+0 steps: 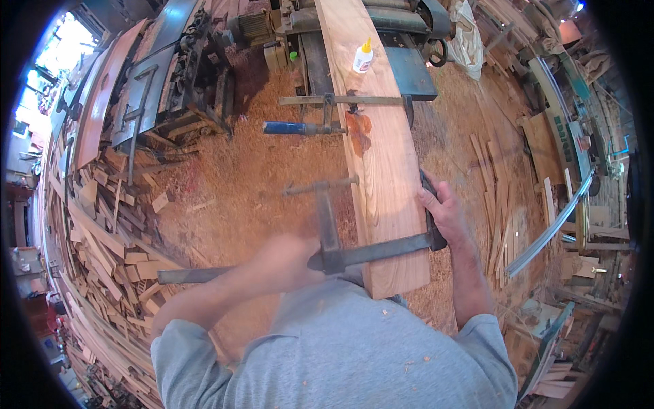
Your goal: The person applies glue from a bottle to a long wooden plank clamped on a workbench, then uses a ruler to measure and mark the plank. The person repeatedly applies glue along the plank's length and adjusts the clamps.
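Observation:
A long wooden board [392, 198] runs away from my body, its near end just before my shirt. Across this end lies a metal bar clamp [381, 250], its bar sticking out to the left and its screw spindle beside the board's left edge. My right hand [441, 208] is closed round the clamp's fixed jaw at the right edge. My left hand [294, 261], smeared by motion, grips the clamp near its sliding arm; its fingers are partly hidden. Farther up, a second bar clamp [293, 128] with a blue handle spans the board, by a reddish-brown patch [358, 133].
A white glue bottle [364, 58] with a yellow tip stands on the board. The board's far part lies over a machine [409, 71]. Offcuts [102, 232] pile up at left, below another machine [163, 82]. Sawdust covers the floor [252, 184]; thin strips [501, 198] lie at right.

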`<state>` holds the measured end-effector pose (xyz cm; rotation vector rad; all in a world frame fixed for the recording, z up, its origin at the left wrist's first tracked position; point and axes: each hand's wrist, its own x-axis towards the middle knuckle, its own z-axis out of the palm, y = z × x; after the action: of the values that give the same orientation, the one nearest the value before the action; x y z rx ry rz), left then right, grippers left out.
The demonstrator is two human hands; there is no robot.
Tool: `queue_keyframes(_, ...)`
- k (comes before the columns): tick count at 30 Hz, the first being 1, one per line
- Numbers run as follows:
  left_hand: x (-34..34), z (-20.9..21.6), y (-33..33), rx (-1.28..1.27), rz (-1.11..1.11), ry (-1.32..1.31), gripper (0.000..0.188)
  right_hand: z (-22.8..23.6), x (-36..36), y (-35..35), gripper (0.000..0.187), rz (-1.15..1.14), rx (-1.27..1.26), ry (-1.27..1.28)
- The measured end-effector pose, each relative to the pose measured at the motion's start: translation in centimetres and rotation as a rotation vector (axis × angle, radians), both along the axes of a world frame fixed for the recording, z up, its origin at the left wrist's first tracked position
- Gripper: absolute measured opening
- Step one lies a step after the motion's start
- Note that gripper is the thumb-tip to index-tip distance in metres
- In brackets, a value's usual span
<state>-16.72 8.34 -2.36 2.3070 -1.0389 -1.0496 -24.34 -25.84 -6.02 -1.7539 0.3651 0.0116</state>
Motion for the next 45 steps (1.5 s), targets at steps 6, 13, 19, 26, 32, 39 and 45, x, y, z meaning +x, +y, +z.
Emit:
queue_keyframes(6,3.3,1.2,2.1,-0.135,0.223,0.371,0.052,-0.5,-0.2,0.2,0.054,-0.023,0.047,-0.022)
queue_keyframes(13,9.8,-6.2,3.8,-0.143,0.738,1.243,0.079,0.4,0.1,0.4,0.054,-0.01,0.036,-0.037)
queue_keyframes(19,10.5,-8.2,2.1,-0.51,0.825,0.956,0.03,0.2,0.1,0.1,0.054,-0.016,0.051,-0.007)
queue_keyframes(26,9.8,-1.7,1.4,-0.568,0.389,0.097,0.02,-0.3,-0.1,0.1,0.052,-0.037,0.088,-0.056)
queue_keyframes(32,6.2,0.7,2.0,-0.645,0.108,-0.412,0.012,0.3,0.1,0.1,0.051,-0.019,0.091,-0.027)
queue_keyframes(39,4.5,0.4,2.2,-0.431,0.722,0.251,0.042,-0.6,0.2,-0.1,0.051,-0.049,0.129,-0.043)
queue_keyframes(45,5.5,0.7,1.9,-0.114,0.989,1.234,0.047,-0.9,0.0,-0.4,0.042,-0.117,0.187,0.061)
